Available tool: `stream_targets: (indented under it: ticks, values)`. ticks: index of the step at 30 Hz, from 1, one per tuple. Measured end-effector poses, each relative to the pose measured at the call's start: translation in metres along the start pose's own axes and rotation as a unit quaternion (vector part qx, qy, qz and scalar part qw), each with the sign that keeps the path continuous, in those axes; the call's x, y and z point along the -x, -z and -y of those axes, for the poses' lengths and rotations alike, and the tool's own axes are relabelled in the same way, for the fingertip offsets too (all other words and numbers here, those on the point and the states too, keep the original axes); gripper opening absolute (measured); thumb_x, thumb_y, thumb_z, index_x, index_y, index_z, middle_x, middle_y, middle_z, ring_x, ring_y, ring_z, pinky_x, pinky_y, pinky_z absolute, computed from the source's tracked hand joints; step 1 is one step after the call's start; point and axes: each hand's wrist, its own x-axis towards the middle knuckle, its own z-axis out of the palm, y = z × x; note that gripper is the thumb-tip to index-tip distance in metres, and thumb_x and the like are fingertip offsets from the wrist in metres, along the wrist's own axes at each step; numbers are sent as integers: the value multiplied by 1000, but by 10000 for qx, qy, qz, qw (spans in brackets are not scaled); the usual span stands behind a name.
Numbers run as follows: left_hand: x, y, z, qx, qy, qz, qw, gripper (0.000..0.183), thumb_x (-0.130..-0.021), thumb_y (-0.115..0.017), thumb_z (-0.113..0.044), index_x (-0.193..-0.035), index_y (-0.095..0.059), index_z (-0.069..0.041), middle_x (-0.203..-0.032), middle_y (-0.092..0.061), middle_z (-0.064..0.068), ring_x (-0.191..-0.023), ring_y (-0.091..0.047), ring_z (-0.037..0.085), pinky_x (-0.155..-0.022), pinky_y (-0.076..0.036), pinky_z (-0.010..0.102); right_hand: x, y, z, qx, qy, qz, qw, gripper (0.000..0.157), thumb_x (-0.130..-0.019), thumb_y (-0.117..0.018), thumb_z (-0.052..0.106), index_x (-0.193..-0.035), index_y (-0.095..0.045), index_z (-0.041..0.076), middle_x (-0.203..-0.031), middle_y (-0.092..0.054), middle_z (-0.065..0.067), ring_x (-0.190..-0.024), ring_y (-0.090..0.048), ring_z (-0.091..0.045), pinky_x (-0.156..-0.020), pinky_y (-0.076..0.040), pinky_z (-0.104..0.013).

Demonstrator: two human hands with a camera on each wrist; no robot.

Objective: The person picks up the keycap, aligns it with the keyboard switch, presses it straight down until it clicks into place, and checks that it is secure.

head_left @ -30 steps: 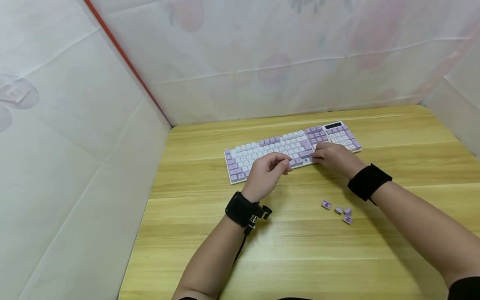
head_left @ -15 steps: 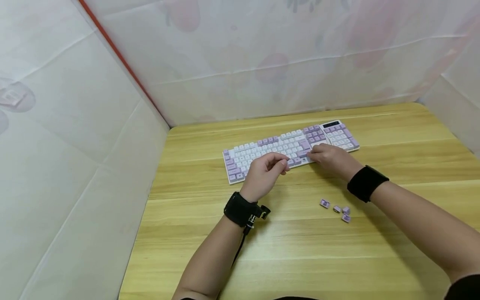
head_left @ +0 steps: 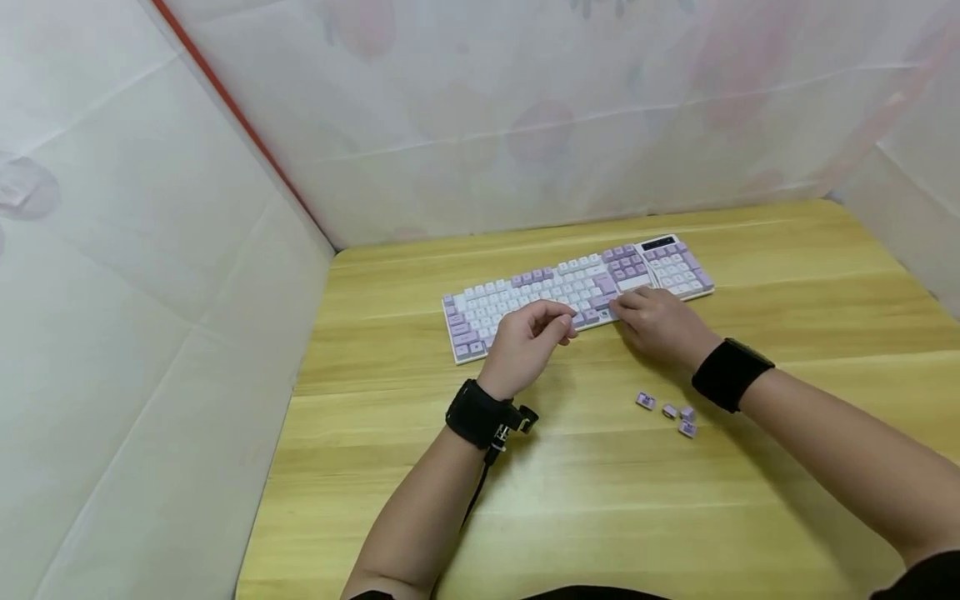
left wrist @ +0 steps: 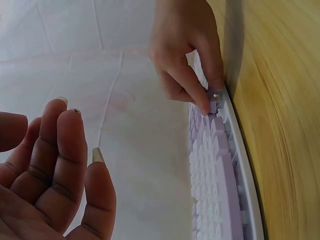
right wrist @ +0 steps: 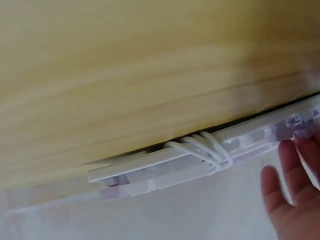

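A purple cap [left wrist: 213,106] is pinched between the thumb and a finger of the right hand [head_left: 663,327], at the near edge of the keyboard [head_left: 547,290]; whether it is seated cannot be told. It might be jammed if pressed askew, or flicked away if the pinch slips. The keyboard is set slantwise toward the far edge of the tabletop [head_left: 585,500]. Nothing is held by the left hand [head_left: 522,337], its fingers loosely bent over the keyboard's near edge. Four loose caps [head_left: 645,401], scattered nearer the tabletop's near edge, might be brushed aside by a careless sleeve-side sweep.
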Motion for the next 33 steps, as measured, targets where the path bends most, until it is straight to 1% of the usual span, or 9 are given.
stream_targets:
  ticks: [4, 9, 12, 16, 20, 23, 26, 30, 33]
  values:
    - [-1, 1, 1, -20, -42, 3, 10000, 19, -97, -51, -11, -106, -64, 1, -91, -66, 23, -87, -64, 35, -74, -53, 25, 6, -3, 2, 137, -199, 210, 9995, 36, -83, -64, 15, -116, -65, 0, -103, -64, -13, -94, -60, -33, -75, -50, -48]
    - [-3, 1, 3, -43, -26, 24, 10000, 19, -97, -51, -11, -106, -64, 0, -92, -66, 23, -86, -64, 30, -74, -54, 25, 8, -6, -3, 140, -93, 257, 9995, 41, -82, -65, 14, -121, -62, 0, -107, -61, -14, -95, -58, -32, -74, -51, -46]
    - [-4, 1, 6, -31, -11, 26, 10000, 19, -97, -51, -11, -105, -64, 0, -92, -66, 22, -86, -65, 30, -75, -54, 25, 9, -8, -6, -203, -180, 359, 9990, 43, -82, -65, 12, -123, -60, 1, -110, -61, -14, -98, -57, -32, -80, -50, -46]
    - [-3, 1, 10, 47, 80, 8, 10000, 18, -97, -52, -11, -104, -64, 0, -90, -66, 20, -85, -65, 29, -75, -54, 25, 10, -2, -11, -923, -710, 677, 9909, 38, -86, -64, 12, -124, -62, 7, -117, -62, -12, -107, -57, -31, -91, -46, -47]
    - [-1, 1, 11, 18, 110, -11, 9999, 18, -97, -51, -11, -104, -65, -1, -89, -67, 18, -86, -65, 28, -76, -54, 25, 6, 16, -10, -1478, -1059, 814, 9800, 26, -89, -63, 11, -114, -67, 8, -111, -65, -10, -100, -61, -27, -86, -49, -44]
    - [-2, 2, 11, -30, 46, -22, 10000, 19, -97, -51, -11, -104, -65, -1, -90, -67, 20, -87, -65, 31, -76, -54, 26, 5, 33, -4, -1900, -1262, 1037, 9681, 18, -88, -65, 12, -105, -71, 11, -97, -68, -1, -85, -62, -14, -74, -52, -35]
    - [-5, 3, 13, -58, 48, -38, 10000, 19, -97, -51, -12, -105, -65, -1, -91, -67, 20, -86, -65, 28, -76, -54, 26, 9, 45, 9, -2350, -1403, 1745, 9459, 15, -87, -68, 23, -99, -72, 16, -84, -66, 9, -72, -57, -4, -65, -49, -26]
    - [-9, 2, 26, -118, 136, -44, 9998, 19, -97, -52, -18, -105, -66, -7, -91, -67, 15, -85, -65, 22, -75, -54, 25, 17, 51, 31, -2728, -1534, 2972, 9020, 34, -79, -71, 46, -102, -67, 22, -73, -59, 12, -64, -53, -2, -60, -45, -23]
    - [-11, 2, 38, -80, 103, -39, 9999, 19, -97, -53, -23, -103, -66, -11, -89, -68, 10, -86, -65, 23, -75, -54, 25, 22, 50, 43, -2684, -1606, 3441, 8853, 39, -74, -73, 52, -100, -62, 24, -72, -56, 13, -63, -51, -2, -60, -43, -22]
